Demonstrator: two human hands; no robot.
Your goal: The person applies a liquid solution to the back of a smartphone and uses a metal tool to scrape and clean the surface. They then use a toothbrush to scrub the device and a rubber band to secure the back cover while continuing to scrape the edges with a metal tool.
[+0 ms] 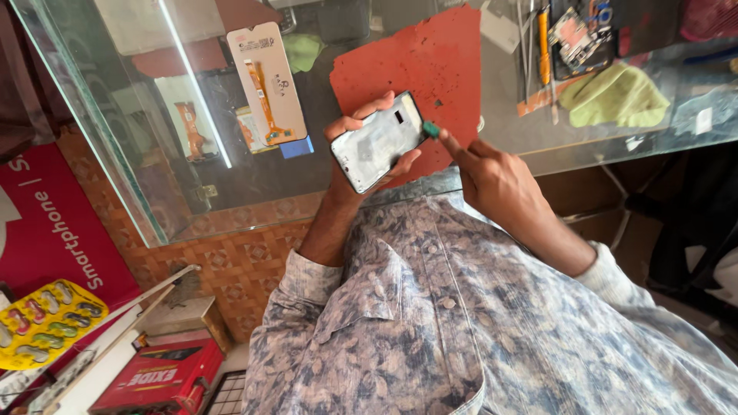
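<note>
Red mat [430, 58] on glass counter [154, 154]; green cloth [615, 96] far right; yellow blister pack [46, 319] btm left.

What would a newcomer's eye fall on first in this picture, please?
First, the opened phone frame at centre, held up by the left hand while the right hand pinches a small green pick at its edge. Behind it a red mat lies on the glass counter.

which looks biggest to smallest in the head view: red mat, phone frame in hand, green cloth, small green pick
1. red mat
2. green cloth and phone frame: similar; the frame is held nearer the camera, so unsure
3. small green pick, pinched at the frame's edge by the right hand
</note>
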